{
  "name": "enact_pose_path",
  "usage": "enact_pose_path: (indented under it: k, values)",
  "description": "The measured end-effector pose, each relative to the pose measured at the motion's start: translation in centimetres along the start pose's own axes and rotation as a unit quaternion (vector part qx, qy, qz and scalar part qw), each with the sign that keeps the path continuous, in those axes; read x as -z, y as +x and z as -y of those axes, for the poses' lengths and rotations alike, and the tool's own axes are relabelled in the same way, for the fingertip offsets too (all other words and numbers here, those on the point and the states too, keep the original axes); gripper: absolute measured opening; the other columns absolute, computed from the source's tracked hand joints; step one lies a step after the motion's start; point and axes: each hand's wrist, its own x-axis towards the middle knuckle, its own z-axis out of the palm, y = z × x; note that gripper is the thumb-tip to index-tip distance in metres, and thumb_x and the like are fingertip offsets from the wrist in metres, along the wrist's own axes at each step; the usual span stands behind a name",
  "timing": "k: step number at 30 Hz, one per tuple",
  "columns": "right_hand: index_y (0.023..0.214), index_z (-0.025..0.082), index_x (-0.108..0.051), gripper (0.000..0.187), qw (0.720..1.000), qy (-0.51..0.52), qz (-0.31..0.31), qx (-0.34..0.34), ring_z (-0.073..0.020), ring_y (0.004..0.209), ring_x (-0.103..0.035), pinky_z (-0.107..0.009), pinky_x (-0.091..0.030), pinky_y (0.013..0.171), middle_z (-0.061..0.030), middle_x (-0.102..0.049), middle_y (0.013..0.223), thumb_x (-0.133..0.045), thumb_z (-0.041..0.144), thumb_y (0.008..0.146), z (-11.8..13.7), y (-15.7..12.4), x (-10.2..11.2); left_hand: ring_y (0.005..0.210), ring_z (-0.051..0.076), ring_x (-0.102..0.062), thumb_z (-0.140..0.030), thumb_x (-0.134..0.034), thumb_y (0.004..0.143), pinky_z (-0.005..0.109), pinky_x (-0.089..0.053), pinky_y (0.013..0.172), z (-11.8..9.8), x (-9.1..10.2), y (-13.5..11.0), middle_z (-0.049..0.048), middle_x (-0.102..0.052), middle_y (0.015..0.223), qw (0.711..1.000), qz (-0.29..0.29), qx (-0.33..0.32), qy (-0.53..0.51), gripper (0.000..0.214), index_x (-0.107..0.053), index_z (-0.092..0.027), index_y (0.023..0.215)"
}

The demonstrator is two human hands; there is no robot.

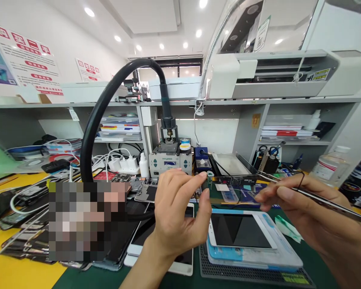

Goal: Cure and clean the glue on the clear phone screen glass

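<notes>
Raised in front of me, my left hand (177, 212) pinches a small dark piece (205, 183) between thumb and forefinger. Its exact kind is hidden by the fingertips. My right hand (307, 208) grips metal tweezers (315, 196), whose tips point left toward the pinched piece, with a gap between. A white-framed tablet screen (240, 229) lies face up below the hands, on a blue and white slab (252, 259). Under my left wrist is another white-framed tablet (185, 263), partly covered by the arm.
A black perforated mat (206, 265) lies under the slab. Behind stand a hot-air station (170, 162) and a soldering iron stand (202, 158). A thick black hose (88, 120) arches at left over stacked phones and cables (27, 196). A clear bottle (331, 166) stands right.
</notes>
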Motion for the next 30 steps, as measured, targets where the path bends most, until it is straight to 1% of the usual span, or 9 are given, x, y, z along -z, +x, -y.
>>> enact_pose_path:
  k: [4,8,11,13,16,19,22,26,30]
  values:
    - [0.074,0.024,-0.079,0.010,1.000,0.004,0.004,-0.019,-0.0265,0.064,-0.076,-0.030,-0.064,0.054,-0.0110,-0.078,0.071,-0.085,0.033,0.074,-0.1,-0.1,0.4,0.082,0.022,-0.059,0.000,-0.067,0.076,0.048,-0.052,0.086,-0.2,-0.1,0.3,0.0062,-0.065,0.081,1.000,-0.008,0.012,-0.024,0.040,-0.062,-0.011,0.114]
    - [0.074,0.024,-0.079,0.010,1.000,0.004,0.008,-0.017,-0.0268,0.064,-0.076,-0.030,-0.064,0.053,-0.0108,-0.078,0.070,-0.085,0.032,0.074,-0.2,0.0,0.5,0.081,0.021,-0.058,0.001,-0.067,0.076,0.048,-0.051,0.084,-0.1,-0.1,0.3,0.0072,-0.065,0.081,0.999,-0.007,0.008,-0.031,0.038,-0.062,-0.008,0.113]
    - [0.074,0.023,-0.079,0.011,1.000,0.005,0.011,-0.019,-0.0257,0.062,-0.076,-0.029,-0.063,0.053,-0.0113,-0.077,0.069,-0.085,0.032,0.073,-0.1,0.1,0.1,0.080,0.021,-0.057,0.001,-0.067,0.076,0.048,-0.051,0.083,-0.1,-0.1,0.4,0.0073,-0.065,0.080,0.999,-0.005,0.009,-0.034,0.038,-0.062,-0.008,0.112]
    - [0.072,0.023,-0.078,0.013,0.999,0.010,-0.013,-0.036,-0.0236,0.062,-0.075,-0.026,-0.062,0.055,-0.0104,-0.077,0.068,-0.086,0.033,0.071,0.2,-0.1,-0.4,0.079,0.021,-0.057,0.001,-0.067,0.076,0.049,-0.051,0.083,-0.2,-0.1,0.4,0.0074,-0.065,0.080,0.999,-0.003,0.008,-0.033,0.038,-0.062,-0.008,0.113]
    - [0.070,0.023,-0.076,0.019,0.995,0.019,-0.066,-0.069,-0.0210,0.064,-0.074,-0.023,-0.061,0.056,-0.0078,-0.076,0.068,-0.089,0.036,0.066,0.9,-0.7,-1.3,0.080,0.022,-0.058,0.000,-0.067,0.076,0.048,-0.052,0.081,-0.1,0.0,0.3,0.0078,-0.066,0.081,1.000,0.000,0.006,-0.024,0.038,-0.063,-0.011,0.113]
    - [0.070,0.023,-0.076,0.021,0.993,0.022,-0.079,-0.082,-0.0215,0.064,-0.073,-0.024,-0.060,0.056,-0.0072,-0.076,0.068,-0.091,0.037,0.064,1.3,-1.0,-1.8,0.079,0.022,-0.059,-0.001,-0.067,0.076,0.047,-0.052,0.080,0.0,0.0,0.2,0.0064,-0.065,0.081,1.000,0.004,0.004,-0.015,0.041,-0.064,-0.015,0.115]
    - [0.070,0.022,-0.076,0.021,0.993,0.026,-0.074,-0.083,-0.0219,0.065,-0.074,-0.025,-0.061,0.056,-0.0071,-0.076,0.068,-0.091,0.036,0.065,1.3,-1.0,-1.8,0.079,0.022,-0.058,-0.001,-0.067,0.077,0.047,-0.052,0.082,0.1,0.0,0.0,0.0057,-0.064,0.081,1.000,0.018,0.004,-0.003,0.043,-0.065,-0.017,0.117]
    - [0.075,0.022,-0.076,0.017,0.996,0.039,-0.048,-0.071,-0.0216,0.067,-0.074,-0.025,-0.060,0.054,-0.0058,-0.076,0.070,-0.087,0.033,0.072,0.8,-0.8,-1.3,0.081,0.022,-0.056,0.000,-0.067,0.078,0.048,-0.050,0.083,0.3,0.0,-0.2,0.0068,-0.062,0.082,0.999,0.048,0.008,0.005,0.041,-0.067,-0.014,0.117]
    - [0.078,0.021,-0.076,0.011,0.997,0.049,0.014,-0.062,-0.0219,0.067,-0.074,-0.027,-0.061,0.052,-0.0053,-0.075,0.072,-0.083,0.030,0.079,0.3,-0.3,-0.5,0.083,0.022,-0.056,-0.001,-0.068,0.080,0.044,-0.048,0.080,0.3,0.1,-0.2,0.0071,-0.062,0.083,0.998,0.065,0.021,-0.004,0.039,-0.066,-0.012,0.117]
